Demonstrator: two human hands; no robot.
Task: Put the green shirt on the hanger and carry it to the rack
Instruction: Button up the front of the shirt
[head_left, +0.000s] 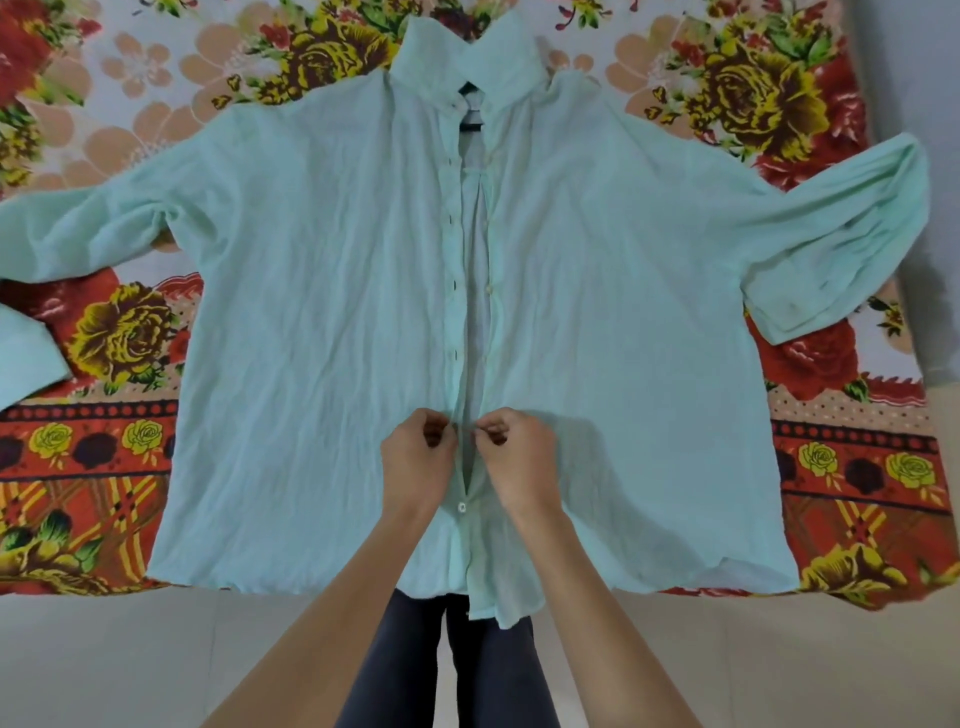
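The pale green shirt lies spread flat, front up, on a bed, sleeves out to both sides and its hem hanging over the near edge. A dark hanger shows through the open neck, inside the shirt. My left hand pinches the left placket with the buttonholes low on the front. My right hand pinches the right placket with the buttons just beside it. One white button below my hands is fastened. Above them the front is open.
A floral bedsheet in red, yellow and white covers the bed. Pale floor tiles run along the near edge, where my dark trouser legs stand. A grey wall or floor strip lies at the right.
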